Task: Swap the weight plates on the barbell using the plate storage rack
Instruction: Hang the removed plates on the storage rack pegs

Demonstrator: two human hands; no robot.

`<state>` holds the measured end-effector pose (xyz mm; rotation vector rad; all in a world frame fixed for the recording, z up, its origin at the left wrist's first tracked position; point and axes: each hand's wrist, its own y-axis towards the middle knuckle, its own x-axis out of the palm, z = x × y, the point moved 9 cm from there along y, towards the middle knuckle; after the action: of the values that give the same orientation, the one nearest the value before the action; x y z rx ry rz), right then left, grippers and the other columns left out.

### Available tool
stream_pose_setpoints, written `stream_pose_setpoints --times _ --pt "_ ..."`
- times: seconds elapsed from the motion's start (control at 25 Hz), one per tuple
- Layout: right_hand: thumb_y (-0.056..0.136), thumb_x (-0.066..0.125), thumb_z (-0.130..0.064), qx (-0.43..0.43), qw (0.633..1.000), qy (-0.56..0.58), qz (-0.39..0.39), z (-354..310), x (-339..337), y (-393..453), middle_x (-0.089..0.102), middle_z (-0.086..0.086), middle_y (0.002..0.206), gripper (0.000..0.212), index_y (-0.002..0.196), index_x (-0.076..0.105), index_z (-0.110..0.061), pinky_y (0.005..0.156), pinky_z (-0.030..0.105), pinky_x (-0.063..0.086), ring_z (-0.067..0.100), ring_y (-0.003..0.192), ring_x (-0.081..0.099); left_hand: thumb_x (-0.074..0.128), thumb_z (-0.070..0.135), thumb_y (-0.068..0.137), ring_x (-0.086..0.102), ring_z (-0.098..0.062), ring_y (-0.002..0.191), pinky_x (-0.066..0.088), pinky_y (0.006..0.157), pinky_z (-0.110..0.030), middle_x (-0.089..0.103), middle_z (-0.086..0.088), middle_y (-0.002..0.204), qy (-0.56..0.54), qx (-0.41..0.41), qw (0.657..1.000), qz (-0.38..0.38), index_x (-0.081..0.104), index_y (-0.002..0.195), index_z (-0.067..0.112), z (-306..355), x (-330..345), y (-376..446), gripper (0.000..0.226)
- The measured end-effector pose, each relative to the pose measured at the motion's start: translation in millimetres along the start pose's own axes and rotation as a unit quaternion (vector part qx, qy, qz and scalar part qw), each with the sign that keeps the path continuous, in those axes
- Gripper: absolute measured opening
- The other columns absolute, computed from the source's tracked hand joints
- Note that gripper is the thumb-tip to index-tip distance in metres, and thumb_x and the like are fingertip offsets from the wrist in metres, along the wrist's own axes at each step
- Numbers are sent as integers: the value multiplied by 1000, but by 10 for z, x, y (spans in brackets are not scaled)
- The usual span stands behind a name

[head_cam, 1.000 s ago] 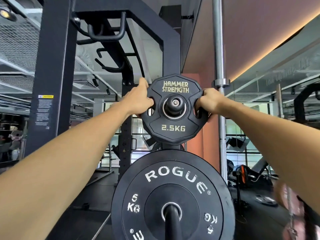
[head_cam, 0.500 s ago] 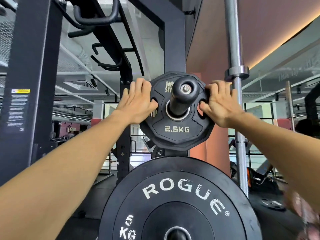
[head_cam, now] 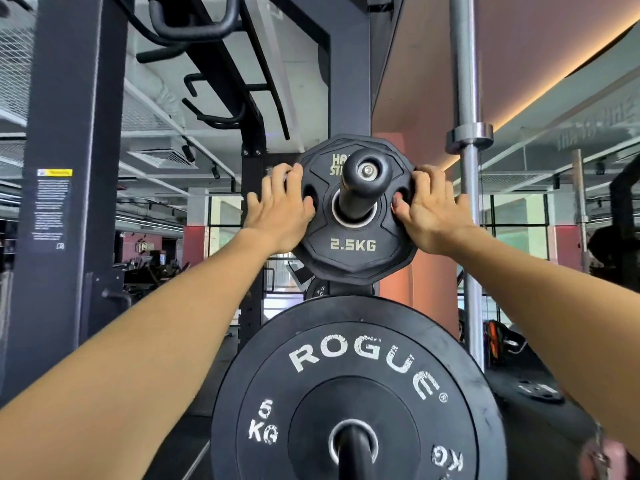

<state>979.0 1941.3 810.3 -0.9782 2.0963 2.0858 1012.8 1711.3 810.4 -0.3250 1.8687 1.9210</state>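
A small black rubber-coated weight plate marked 2.5KG (head_cam: 353, 244) is seen threaded on a black horizontal storage peg (head_cam: 363, 183) of the dark steel plate rack (head_cam: 349, 64), above a larger black ROGUE bumper plate marked 5 KG (head_cam: 356, 368). The small plate is judged light, stiff and not fragile; its rubber skin should not slip, and the cut-out holes at both sides are the best places to take hold. The left hand (head_cam: 277, 213) lies on the plate's left edge and the right hand (head_cam: 433, 213) on its right edge. Both hands are open, fingers flat, pressing rather than gripping.
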Motion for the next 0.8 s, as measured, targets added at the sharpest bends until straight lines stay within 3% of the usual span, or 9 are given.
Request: stream_pose_setpoints --times 0.08,0.16,0.32,0.52,0.64,0.8 --pt "100 28 -54 40 998 38 -38 42 89 -168 13 0 158 62 150 17 -19 109 52 25 30 137 30 21 50 104 16 -23 144 18 112 -54 5 1 162 -36 -46 996 -74 -6 157 25 -118 132 -230 64" --pt "96 24 -65 78 991 67 -86 119 211 -402 9 0 160 74 155 5 -24 113 54 20 29 143 22 18 61 101 8 -23 149 14 115 -57 -6 5 165 -36 -68 984 -159 -15 155 32 -255 314 -564 70" --pt "62 45 -90 134 967 80 -203 409 589 -1159 9 4 159 122 154 -9 -31 115 57 21 31 145 19 43 80 82 7 -33 150 16 116 -59 -7 6 164 -79 -144 951 -262 -12 154 37 -691 774 -1447 101" --pt "20 63 -95 252 926 109 -258 1108 1052 -2070 10 14 158 166 154 -6 -25 119 53 17 37 146 13 77 84 38 22 -27 148 26 118 -50 7 1 163 -215 -274 886 -306 -7 154 32 -1166 1325 -2329 153" --pt "22 79 -79 304 915 122 -234 1324 1186 -2344 22 16 148 151 148 16 -24 117 53 25 38 141 24 90 69 36 39 -24 138 35 114 -48 33 -2 153 -276 -325 873 -237 6 152 25 -1257 1485 -2484 150" --pt "18 91 -68 338 893 216 -204 1476 1397 -2437 56 3 123 120 120 46 -21 99 44 48 26 116 55 96 49 47 51 -22 116 45 96 -38 51 -1 123 -263 -334 890 -163 32 130 12 -1266 1539 -2491 111"
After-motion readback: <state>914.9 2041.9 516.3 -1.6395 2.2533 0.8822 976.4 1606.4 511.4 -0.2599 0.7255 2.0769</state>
